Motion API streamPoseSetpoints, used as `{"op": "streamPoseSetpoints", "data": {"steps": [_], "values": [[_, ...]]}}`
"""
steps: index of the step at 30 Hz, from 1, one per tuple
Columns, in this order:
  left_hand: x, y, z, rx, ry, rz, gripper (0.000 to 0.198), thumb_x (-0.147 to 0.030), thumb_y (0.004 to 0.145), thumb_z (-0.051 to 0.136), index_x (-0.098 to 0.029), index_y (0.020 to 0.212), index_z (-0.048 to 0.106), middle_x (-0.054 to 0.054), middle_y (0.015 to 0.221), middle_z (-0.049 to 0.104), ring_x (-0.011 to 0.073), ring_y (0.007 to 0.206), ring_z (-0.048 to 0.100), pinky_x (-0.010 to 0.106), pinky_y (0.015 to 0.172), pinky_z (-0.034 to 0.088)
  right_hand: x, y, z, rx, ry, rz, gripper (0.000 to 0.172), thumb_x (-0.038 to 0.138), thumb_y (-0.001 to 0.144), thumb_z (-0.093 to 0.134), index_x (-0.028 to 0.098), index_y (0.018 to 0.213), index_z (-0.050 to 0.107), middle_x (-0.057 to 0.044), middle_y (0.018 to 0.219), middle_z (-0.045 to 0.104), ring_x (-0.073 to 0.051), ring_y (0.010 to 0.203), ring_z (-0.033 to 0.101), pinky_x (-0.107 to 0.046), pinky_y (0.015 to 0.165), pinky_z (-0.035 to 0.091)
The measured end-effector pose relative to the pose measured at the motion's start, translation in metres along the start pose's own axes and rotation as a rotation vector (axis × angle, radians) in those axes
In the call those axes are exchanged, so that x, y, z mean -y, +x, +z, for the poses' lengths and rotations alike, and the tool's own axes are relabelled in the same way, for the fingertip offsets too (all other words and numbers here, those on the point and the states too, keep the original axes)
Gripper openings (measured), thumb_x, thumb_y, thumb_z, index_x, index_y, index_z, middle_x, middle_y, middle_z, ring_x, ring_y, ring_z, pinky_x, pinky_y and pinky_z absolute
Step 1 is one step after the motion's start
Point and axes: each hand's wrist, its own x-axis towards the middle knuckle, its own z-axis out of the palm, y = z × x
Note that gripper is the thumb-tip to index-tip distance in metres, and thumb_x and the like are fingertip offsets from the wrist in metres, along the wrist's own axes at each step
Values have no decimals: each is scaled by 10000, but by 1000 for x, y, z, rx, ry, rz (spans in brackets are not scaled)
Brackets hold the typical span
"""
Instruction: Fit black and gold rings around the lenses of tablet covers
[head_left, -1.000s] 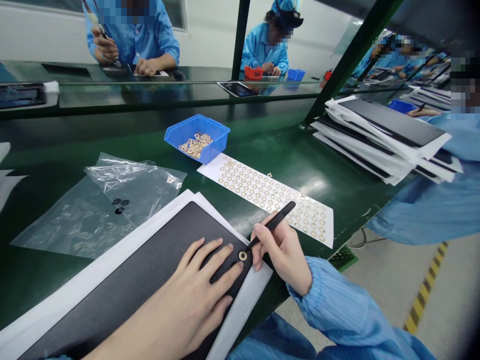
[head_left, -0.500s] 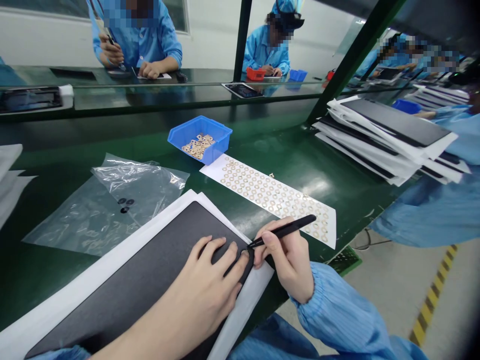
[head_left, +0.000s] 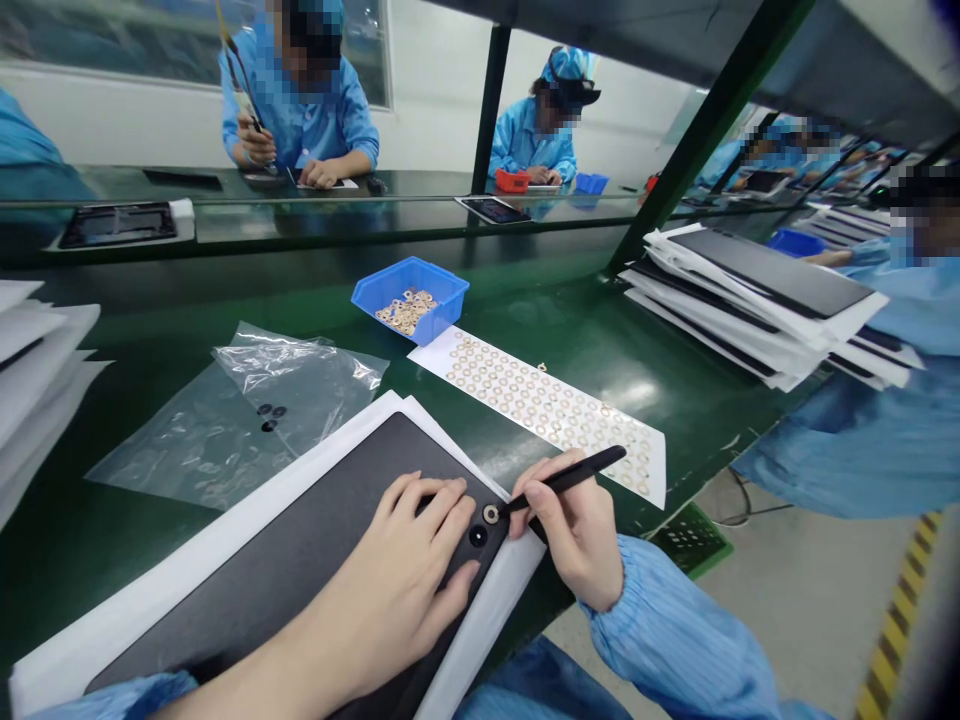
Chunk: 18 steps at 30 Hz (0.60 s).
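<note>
A dark grey tablet back panel lies slanted on a white sheet. My left hand rests on it, fingers laid out over the surface and holding nothing. At the panel's right corner is a gold-coloured ring, with a dark round lens opening just below it. My right hand is closed around black tweezers, their tip at the edge of the ring. Beyond the right hand lies a white strip carrying rows of small rings.
A blue bin of loose rings stands behind the strip. To the left, a clear plastic bag has a few black discs on it. Stacked panels with white sheets are at right, more sheets at left. Co-workers sit across the bench.
My left fingers have drawn back to the left from the panel's corner, uncovering the ring and lens opening. The tweezers stay at the corner. My view has tilted up slightly.
</note>
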Motion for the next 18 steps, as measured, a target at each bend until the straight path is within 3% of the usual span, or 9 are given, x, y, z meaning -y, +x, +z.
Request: {"op": "streamPoseSetpoints", "data": {"steps": [13, 18], "values": [[-3, 0, -4, 2, -25, 4, 260, -241, 890, 457, -143, 1123, 514, 98, 1136, 564, 253, 1027, 482, 468, 946, 386, -5, -3, 1, -2, -110, -142, 60, 212, 929, 420, 211, 870, 429, 3, 704, 552, -118, 469, 572, -282, 490, 476], [-2, 0, -4, -12, -40, 7, 246, -245, 896, 449, -152, 1112, 523, 91, 1131, 561, 248, 1029, 482, 444, 920, 407, 15, 9, -11, 0, -82, -195, 104, 248, 929, 429, 205, 837, 454, -4, 659, 572, -134, 479, 570, -299, 503, 468]]}}
